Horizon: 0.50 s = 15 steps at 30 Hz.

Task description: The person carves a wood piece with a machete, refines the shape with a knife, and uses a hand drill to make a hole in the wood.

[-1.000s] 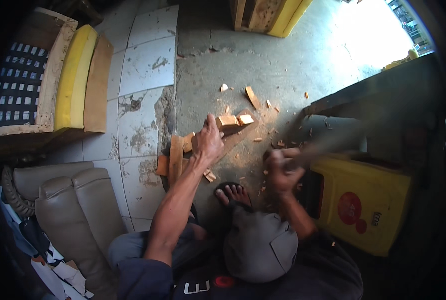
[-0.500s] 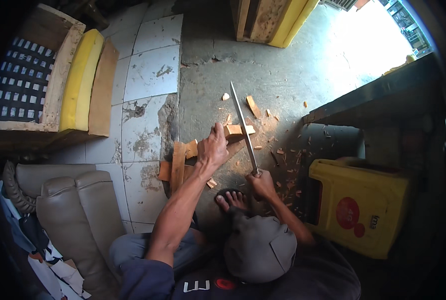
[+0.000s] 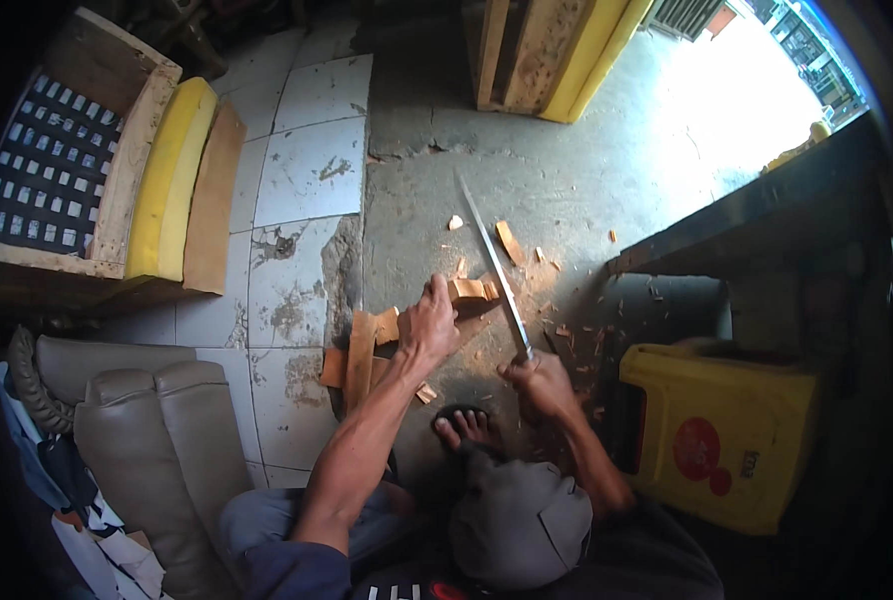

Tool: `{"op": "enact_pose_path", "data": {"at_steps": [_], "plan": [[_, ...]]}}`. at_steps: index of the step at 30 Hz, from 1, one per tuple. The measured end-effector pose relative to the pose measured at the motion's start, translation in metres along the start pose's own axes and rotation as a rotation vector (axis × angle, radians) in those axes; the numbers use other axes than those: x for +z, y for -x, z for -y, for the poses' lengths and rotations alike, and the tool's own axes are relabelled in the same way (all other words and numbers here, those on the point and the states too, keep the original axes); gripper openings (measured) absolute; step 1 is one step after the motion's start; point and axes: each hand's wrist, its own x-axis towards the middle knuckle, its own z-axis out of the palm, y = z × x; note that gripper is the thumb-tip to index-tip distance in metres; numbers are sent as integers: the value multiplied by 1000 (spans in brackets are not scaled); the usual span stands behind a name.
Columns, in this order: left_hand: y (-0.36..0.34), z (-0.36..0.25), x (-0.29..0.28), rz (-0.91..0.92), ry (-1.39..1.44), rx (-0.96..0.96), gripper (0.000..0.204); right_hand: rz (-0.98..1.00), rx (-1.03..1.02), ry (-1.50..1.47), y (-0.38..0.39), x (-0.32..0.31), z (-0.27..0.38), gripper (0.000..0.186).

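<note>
My left hand is closed around the left end of a short wood block, its index finger and thumb toward the block's top. The block has a notched right end and sits low over the floor, over a darker wood piece. In my right hand is the handle of a machete, a long, narrow steel blade pointing up and away to the left. The blade crosses just by the block's right end; whether it touches I cannot tell. Left of the block lie cut wood pieces, partly hidden by my left forearm.
Wood chips and an offcut litter the concrete. My sandalled foot is close below the machete. A yellow plastic crate and dark bench stand right. Left are a brown padded seat and a wooden frame with yellow foam.
My right hand and the machete have shifted slightly right, so the blade has moved from across the block to its right end. The whole view has tipped a little; my left hand keeps its hold.
</note>
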Motion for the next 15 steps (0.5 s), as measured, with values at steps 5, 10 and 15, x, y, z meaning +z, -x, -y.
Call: {"op": "enact_pose_path", "data": {"at_steps": [5, 10, 15], "plan": [[7, 11, 20, -11, 68, -3, 42, -391, -616, -781, 33, -41, 3, 21], [17, -7, 14, -31, 37, 19, 42, -119, 206, 56, 3, 44, -68, 24], [3, 14, 19, 29, 164, 7, 58, 4, 37, 113, -19, 33, -125, 24]]}}
